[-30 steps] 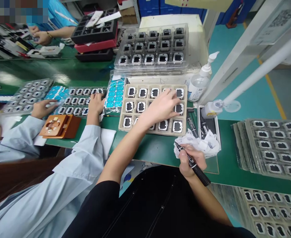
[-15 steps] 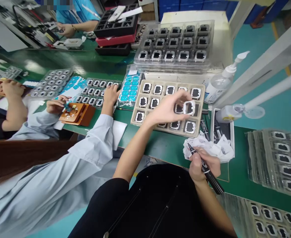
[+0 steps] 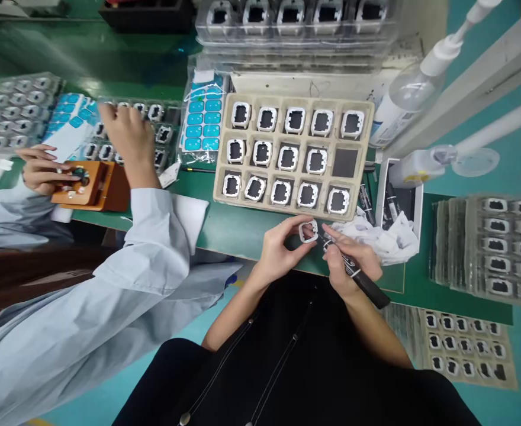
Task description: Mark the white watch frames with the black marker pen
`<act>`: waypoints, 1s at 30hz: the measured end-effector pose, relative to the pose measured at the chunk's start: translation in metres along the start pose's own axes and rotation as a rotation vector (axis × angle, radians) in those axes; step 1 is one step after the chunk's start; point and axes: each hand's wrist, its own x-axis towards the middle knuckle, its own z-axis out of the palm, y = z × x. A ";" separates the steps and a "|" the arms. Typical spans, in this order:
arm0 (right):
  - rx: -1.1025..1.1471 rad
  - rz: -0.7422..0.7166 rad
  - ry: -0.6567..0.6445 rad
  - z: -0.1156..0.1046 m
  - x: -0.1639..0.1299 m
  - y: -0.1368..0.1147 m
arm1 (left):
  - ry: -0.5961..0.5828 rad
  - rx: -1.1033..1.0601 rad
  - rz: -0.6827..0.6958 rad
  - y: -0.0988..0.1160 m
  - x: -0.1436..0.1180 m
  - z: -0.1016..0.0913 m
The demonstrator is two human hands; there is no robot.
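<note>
My left hand [image 3: 282,248] pinches a small white square frame [image 3: 308,231] with rounded corners, held up over the table's front edge. A black marker pen [image 3: 358,277] lies in the grip of my right hand [image 3: 349,263], its tip end pointing at the frame's right side. Whether the tip touches the frame I cannot tell. Just beyond my hands sits a beige compartment tray [image 3: 220,177] with white frames in its pockets. One pocket [image 3: 344,163] at the right of its middle row shows only a dark bottom. Crumpled white cloth [image 3: 387,239] lies beside my right hand.
On the left a co-worker's hands [image 3: 129,139] are near an orange fixture [image 3: 94,186]. A pump bottle [image 3: 407,89] and a white box [image 3: 381,204] of markers stand right. Stacked trays [image 3: 460,236] rest farther right. Blue sticker sheets [image 3: 202,118] lie left of the beige tray.
My left hand has brought the white frame from above the tray back toward me, beside the marker. My right hand has shifted slightly left and up. The camera view has tilted down.
</note>
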 end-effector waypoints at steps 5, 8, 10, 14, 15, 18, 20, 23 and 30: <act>-0.111 0.047 -0.084 0.000 0.003 -0.005 | -0.061 0.041 0.015 -0.009 -0.005 0.001; -0.146 0.053 -0.081 -0.001 0.000 -0.003 | -0.062 0.059 0.045 -0.010 -0.005 0.000; -0.158 0.044 -0.081 -0.001 -0.003 -0.001 | -0.063 0.073 0.055 -0.009 -0.004 0.000; -0.159 0.049 -0.077 -0.001 -0.005 0.001 | -0.068 0.112 0.043 -0.008 -0.003 -0.001; -0.158 0.055 -0.076 -0.001 -0.005 0.001 | -0.067 0.116 0.041 -0.008 -0.003 -0.001; -0.171 0.056 -0.079 0.000 -0.003 -0.002 | -0.064 0.122 0.042 -0.008 -0.004 -0.001; -0.185 0.049 -0.076 0.001 -0.001 -0.003 | -0.060 0.129 0.049 -0.009 -0.004 -0.001; -0.185 0.034 -0.066 0.002 0.002 -0.005 | -0.060 0.133 0.072 -0.009 -0.004 0.000; -0.173 0.041 -0.077 0.003 0.004 -0.007 | -0.071 0.214 0.073 -0.010 -0.007 -0.001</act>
